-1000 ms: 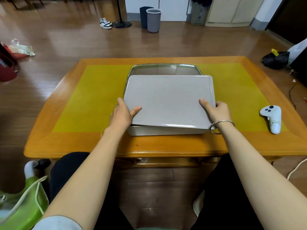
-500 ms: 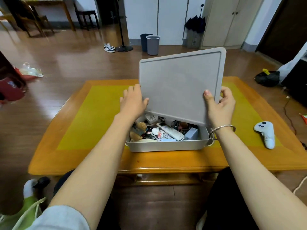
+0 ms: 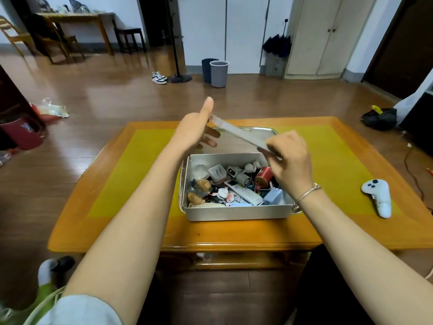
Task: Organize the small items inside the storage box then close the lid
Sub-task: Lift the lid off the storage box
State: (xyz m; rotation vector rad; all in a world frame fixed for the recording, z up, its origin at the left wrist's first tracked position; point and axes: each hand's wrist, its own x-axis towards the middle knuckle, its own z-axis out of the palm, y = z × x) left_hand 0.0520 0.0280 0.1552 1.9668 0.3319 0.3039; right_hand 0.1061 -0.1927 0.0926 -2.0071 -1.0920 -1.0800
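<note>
A grey storage box (image 3: 236,212) stands open on the low table, packed with several small items: a white remote (image 3: 243,195), a red spool (image 3: 264,175), a small white tray (image 3: 216,172), a brown figurine (image 3: 202,186). The grey lid (image 3: 236,133) is held in the air above the box's far side, seen almost edge-on. My left hand (image 3: 195,127) grips its upper left end, thumb up and fingers under it. My right hand (image 3: 290,156) grips its lower right end over the box.
The box sits on a yellow mat (image 3: 131,174) on the wooden table (image 3: 121,233). A white game controller (image 3: 378,197) lies on the mat to the right. A metal tray (image 3: 262,130) shows behind the box. My knees are under the table's near edge.
The lid went from lying on the box to being lifted and tipped up, and now it is turned nearly edge-on above the box. The contents have come into view.
</note>
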